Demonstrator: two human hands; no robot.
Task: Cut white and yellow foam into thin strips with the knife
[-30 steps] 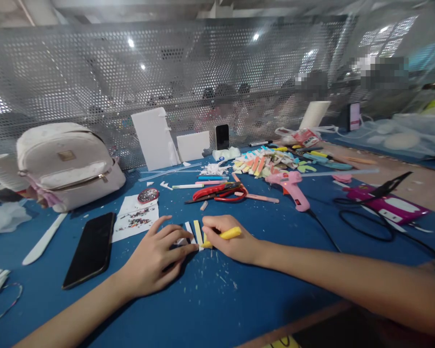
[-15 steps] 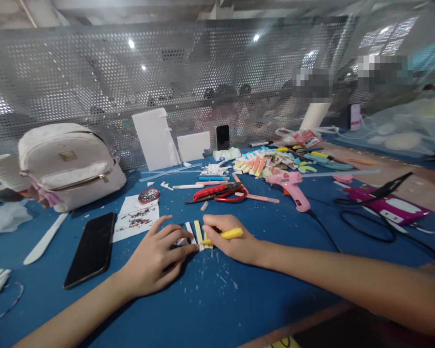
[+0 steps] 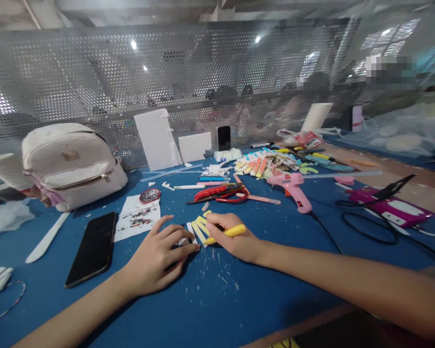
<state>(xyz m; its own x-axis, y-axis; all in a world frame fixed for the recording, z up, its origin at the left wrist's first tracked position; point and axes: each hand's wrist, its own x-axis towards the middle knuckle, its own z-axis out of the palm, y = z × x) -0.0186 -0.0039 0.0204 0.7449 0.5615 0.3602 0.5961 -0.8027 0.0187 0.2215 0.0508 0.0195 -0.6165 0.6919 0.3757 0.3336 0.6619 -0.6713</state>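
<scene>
My right hand is closed around a yellow craft knife, its tip down among yellow foam strips on the blue table. One short yellow piece lies just above my right fingers. My left hand rests beside them with its fingers spread, fingertips pressing on the white and yellow strips. Small offcuts are scattered on the table below both hands.
A black phone and a paper sheet with sequins lie to the left, a beige backpack behind them. Red scissors, a pink glue gun, coloured foam pieces and black cables lie beyond and right.
The yellow strips have shifted and fanned out under the knife, and a short yellow piece now lies apart above my right fingers. My left hand stays pressed in place.
</scene>
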